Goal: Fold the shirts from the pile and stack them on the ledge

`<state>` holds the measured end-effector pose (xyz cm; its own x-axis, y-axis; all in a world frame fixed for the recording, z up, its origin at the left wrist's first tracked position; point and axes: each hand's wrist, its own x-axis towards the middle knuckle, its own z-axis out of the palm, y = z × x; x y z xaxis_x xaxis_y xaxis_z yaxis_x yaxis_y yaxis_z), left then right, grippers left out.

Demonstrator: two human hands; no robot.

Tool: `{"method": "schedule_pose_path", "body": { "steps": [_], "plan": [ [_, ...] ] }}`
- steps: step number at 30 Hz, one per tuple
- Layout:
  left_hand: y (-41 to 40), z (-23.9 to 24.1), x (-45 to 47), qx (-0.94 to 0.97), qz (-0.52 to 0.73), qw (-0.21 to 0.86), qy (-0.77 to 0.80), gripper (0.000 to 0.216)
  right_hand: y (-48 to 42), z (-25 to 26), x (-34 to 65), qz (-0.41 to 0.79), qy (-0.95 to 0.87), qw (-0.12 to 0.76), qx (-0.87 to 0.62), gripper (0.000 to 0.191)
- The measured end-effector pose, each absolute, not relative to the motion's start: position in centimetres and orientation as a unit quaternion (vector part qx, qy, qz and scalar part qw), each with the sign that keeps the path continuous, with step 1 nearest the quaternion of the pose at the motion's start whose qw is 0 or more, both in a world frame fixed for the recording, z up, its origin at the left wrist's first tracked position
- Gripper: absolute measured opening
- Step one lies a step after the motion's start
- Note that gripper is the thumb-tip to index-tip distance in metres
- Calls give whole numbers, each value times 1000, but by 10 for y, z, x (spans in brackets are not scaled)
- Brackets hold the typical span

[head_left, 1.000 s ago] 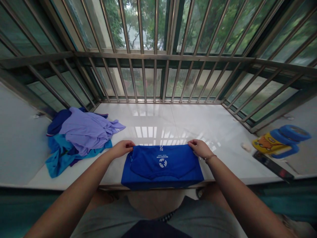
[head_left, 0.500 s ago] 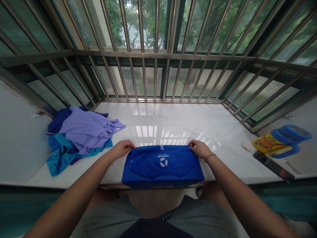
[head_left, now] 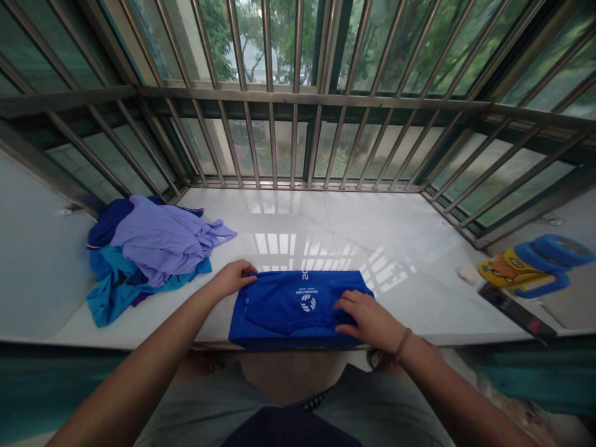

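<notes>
A blue folded shirt [head_left: 284, 310] with a white round logo lies flat at the front edge of the white sill, its near edge hanging slightly over. My left hand [head_left: 235, 277] pinches its far left corner between thumb and fingers. Over the right part of the cloth is my right hand [head_left: 365, 316], fingers apart and bent, with the fingertips on or just above the fabric. Whether they press on it, I cannot tell.
To the left is a heap of clothes with a lilac shirt [head_left: 162, 239] over a turquoise garment [head_left: 112, 288]. On the right stand a blue and yellow jug [head_left: 531, 264] and a dark narrow box [head_left: 514, 310]. Metal bars [head_left: 307, 146] close off the window behind the sill.
My right hand has let go of the shirt's far right corner and moved nearer and inward over the cloth, its fingers spreading. My left hand stays at its corner.
</notes>
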<state>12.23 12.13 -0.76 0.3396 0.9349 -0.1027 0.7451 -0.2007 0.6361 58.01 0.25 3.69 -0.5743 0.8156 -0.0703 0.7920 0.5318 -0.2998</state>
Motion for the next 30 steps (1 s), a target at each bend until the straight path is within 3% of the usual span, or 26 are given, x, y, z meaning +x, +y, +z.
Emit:
{"method": "schedule_pose_path", "body": {
  "steps": [3, 6, 12, 15, 19, 30],
  "plan": [
    [123, -10, 121, 747, 154, 322, 560, 37, -18, 18, 571, 151, -893, 15, -424, 36],
    [125, -12, 121, 738, 156, 328, 569, 40, -21, 7, 572, 129, -899, 22, -417, 7],
    [123, -13, 121, 732, 161, 337, 570, 46, -17, 21, 580, 132, -905, 23, -405, 7],
    [121, -13, 122, 734, 177, 332, 565, 49, -18, 25, 581, 143, -904, 5, -402, 21],
    [120, -14, 121, 729, 178, 336, 570, 49, -19, 22, 580, 159, -904, 4, -397, 4],
    [118, -19, 122, 718, 182, 332, 584, 41, -30, 29, 570, 43, -919, 17, -391, 6]
  ]
}}
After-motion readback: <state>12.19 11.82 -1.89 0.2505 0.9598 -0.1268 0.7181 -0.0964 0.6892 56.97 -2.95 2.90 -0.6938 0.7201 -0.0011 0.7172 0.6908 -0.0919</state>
